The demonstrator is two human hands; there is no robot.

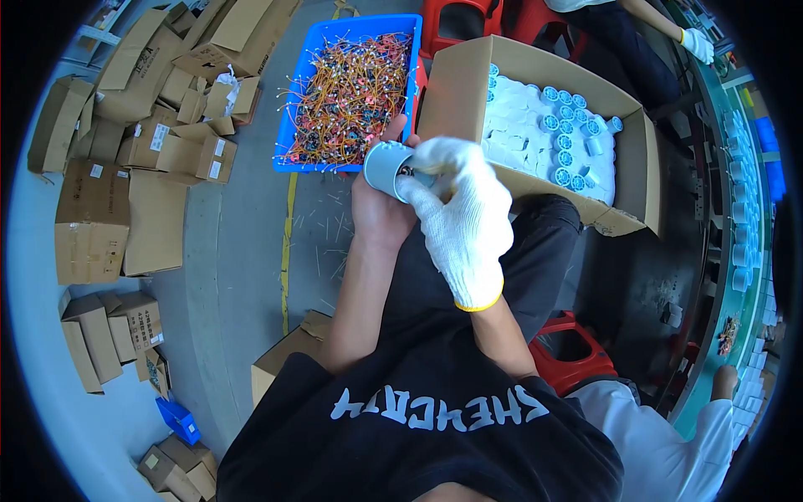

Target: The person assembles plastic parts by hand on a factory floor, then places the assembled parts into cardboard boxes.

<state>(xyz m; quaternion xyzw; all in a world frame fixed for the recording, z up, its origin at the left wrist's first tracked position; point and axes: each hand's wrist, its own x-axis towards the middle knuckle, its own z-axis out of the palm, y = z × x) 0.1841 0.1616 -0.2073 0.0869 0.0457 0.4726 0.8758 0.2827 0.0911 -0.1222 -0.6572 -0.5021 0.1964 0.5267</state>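
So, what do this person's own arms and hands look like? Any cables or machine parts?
No cables or machine parts show. The right hand wears a white knitted glove with a yellow edge at the wrist; the left hand is bare. Both forearms are uncovered below the short sleeves of a black T-shirt with white lettering.

Your flr (242,251) is grey w/ a yellow line (287,251); red stool (587,366) near your R, long grn bench (723,293) far R.
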